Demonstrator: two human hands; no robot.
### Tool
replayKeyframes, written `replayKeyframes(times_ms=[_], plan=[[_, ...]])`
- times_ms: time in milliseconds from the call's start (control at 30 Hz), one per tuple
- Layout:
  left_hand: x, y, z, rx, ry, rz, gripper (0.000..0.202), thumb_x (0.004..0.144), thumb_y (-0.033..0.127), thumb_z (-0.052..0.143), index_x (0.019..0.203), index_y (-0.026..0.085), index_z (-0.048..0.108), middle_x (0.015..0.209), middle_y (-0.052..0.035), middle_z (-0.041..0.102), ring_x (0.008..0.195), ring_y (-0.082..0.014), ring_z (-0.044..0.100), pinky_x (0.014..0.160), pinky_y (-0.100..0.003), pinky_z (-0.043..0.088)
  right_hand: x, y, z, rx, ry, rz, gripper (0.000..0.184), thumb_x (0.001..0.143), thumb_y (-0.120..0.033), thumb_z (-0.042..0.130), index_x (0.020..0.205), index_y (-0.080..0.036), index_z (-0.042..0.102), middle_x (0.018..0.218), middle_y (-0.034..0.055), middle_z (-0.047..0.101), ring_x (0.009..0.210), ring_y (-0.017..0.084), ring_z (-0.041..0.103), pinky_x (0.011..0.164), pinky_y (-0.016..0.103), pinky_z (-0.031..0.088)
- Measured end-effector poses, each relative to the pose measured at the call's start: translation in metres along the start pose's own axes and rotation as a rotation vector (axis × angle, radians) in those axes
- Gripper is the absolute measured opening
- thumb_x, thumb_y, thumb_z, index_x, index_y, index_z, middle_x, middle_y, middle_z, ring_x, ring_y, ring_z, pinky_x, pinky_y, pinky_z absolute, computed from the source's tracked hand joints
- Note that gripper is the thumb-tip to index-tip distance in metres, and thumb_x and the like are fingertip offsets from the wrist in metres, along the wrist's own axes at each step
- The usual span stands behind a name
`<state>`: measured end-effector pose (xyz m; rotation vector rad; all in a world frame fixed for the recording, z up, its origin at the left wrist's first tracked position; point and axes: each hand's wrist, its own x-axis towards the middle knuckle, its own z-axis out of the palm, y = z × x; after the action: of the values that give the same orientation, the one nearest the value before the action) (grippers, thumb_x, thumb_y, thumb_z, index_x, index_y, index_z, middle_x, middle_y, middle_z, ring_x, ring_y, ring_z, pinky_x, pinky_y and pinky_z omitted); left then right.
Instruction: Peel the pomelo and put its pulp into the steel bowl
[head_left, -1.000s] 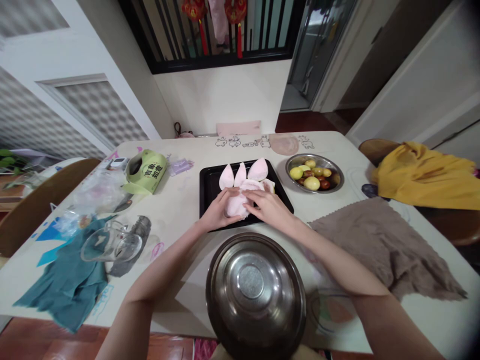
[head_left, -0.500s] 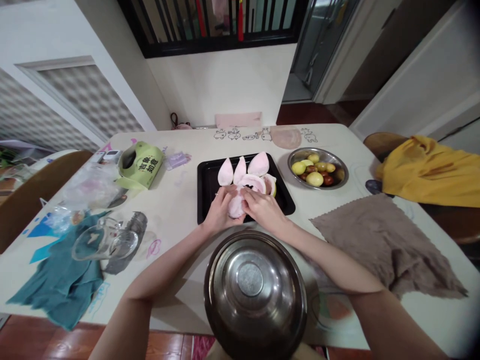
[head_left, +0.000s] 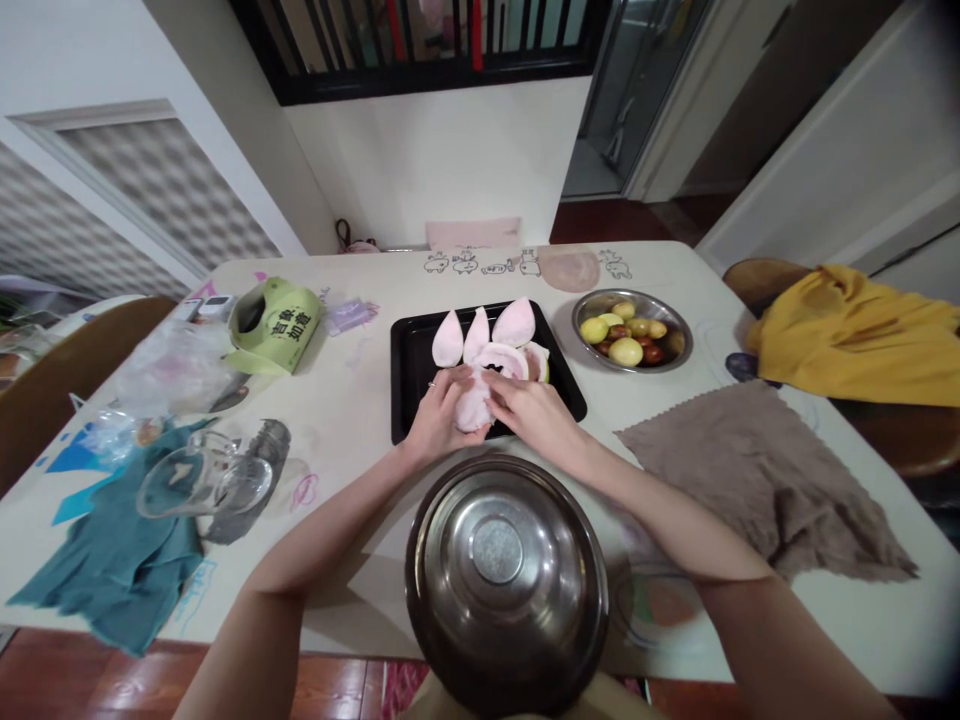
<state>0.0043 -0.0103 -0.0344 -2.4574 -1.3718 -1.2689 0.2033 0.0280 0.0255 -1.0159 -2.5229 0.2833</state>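
A peeled pomelo (head_left: pixel 472 404), pale pink and white, is between my two hands over the near part of a black tray (head_left: pixel 409 390). My left hand (head_left: pixel 439 412) wraps round its left side, thumb underneath. From the right, my right hand (head_left: pixel 529 405) presses its curled fingers on the fruit's upper right side; some fingertips are hidden. Behind the fruit, several pieces of pomelo peel (head_left: pixel 514 322) lie in the tray, pink inner side up. A curved peel piece (head_left: pixel 504 358) sits right behind my fingers.
An upturned metal bowl (head_left: pixel 506 580) stands close to my body, below my wrists. A metal bowl of fruit (head_left: pixel 631 332) is right of the tray, with a brown cloth (head_left: pixel 757 480) nearer. At left are a glass pitcher (head_left: pixel 206 480), a teal cloth (head_left: pixel 124 550) and a green visor (head_left: pixel 277 325).
The view has shifted slightly. My right fingers have moved a little on the pomelo, and more of its pale surface shows between my hands. Both hands still hold it.
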Motion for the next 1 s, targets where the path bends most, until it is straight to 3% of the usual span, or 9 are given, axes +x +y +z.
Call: replayKeyframes(times_ms=[167,333,467,533,667,800,1000], plan=[[0.001,0.005,0.003,-0.002,-0.013,-0.072,0.068,0.075,0.031,0.076,0.134,0.023,0.044,0.133,-0.0161,0.054,0.13,-0.0356,0.059,0.102,-0.05,0.057,0.003,-0.004,0.01,-0.066,0.054,0.04,0.034,0.097,-0.015,0.054,0.129,-0.017,0.067,0.107,0.0103,0.081,0.091,0.026,0.078,0.103,0.043,0.053],[0.0,0.004,0.007,0.02,-0.001,-0.073,0.068,0.073,0.031,0.078,0.133,0.023,0.044,0.132,-0.0152,0.054,0.128,-0.0359,0.059,0.102,-0.051,0.056,0.004,0.0,0.016,-0.043,0.088,0.086,0.029,0.096,-0.015,0.056,0.119,-0.019,0.072,0.089,0.0058,0.081,0.081,0.025,0.077,0.113,0.049,0.045],[-0.001,0.005,0.006,0.048,0.022,-0.05,0.068,0.075,0.032,0.077,0.133,0.023,0.043,0.129,-0.0147,0.055,0.126,-0.035,0.059,0.099,-0.049,0.057,0.0,0.005,0.014,0.064,0.121,0.059,0.033,0.097,-0.017,0.057,0.126,-0.02,0.071,0.098,0.0055,0.082,0.085,0.024,0.078,0.115,0.047,0.045],[0.0,0.006,0.005,0.062,-0.001,-0.049,0.068,0.075,0.033,0.077,0.133,0.024,0.043,0.13,-0.0145,0.055,0.126,-0.0347,0.059,0.099,-0.049,0.056,-0.001,0.006,0.014,0.09,0.137,0.065,0.034,0.097,-0.019,0.058,0.127,-0.022,0.072,0.093,0.0027,0.082,0.079,0.023,0.077,0.116,0.049,0.044],[0.001,0.006,0.006,0.063,-0.018,-0.059,0.068,0.073,0.032,0.078,0.132,0.024,0.045,0.131,-0.0138,0.055,0.127,-0.0347,0.058,0.1,-0.049,0.055,0.003,0.008,0.018,0.08,0.193,0.122,0.031,0.093,-0.018,0.059,0.117,-0.027,0.077,0.078,-0.0011,0.08,0.07,0.022,0.074,0.109,0.048,0.05],[0.002,0.005,0.007,0.037,0.016,-0.063,0.069,0.071,0.031,0.079,0.131,0.025,0.046,0.129,-0.013,0.056,0.122,-0.0341,0.06,0.099,-0.05,0.056,0.007,0.011,0.018,0.186,0.225,0.166,0.028,0.091,-0.019,0.059,0.107,-0.028,0.08,0.079,-0.0013,0.08,0.066,0.02,0.072,0.094,0.045,0.057],[0.002,0.002,0.002,0.0,0.008,-0.066,0.068,0.071,0.032,0.08,0.13,0.023,0.046,0.128,-0.0135,0.055,0.121,-0.0341,0.061,0.099,-0.05,0.056,0.004,0.014,0.01,0.274,0.15,0.13,0.026,0.095,-0.024,0.061,0.116,-0.025,0.077,0.088,0.0011,0.082,0.069,0.021,0.073,0.094,0.047,0.057]])
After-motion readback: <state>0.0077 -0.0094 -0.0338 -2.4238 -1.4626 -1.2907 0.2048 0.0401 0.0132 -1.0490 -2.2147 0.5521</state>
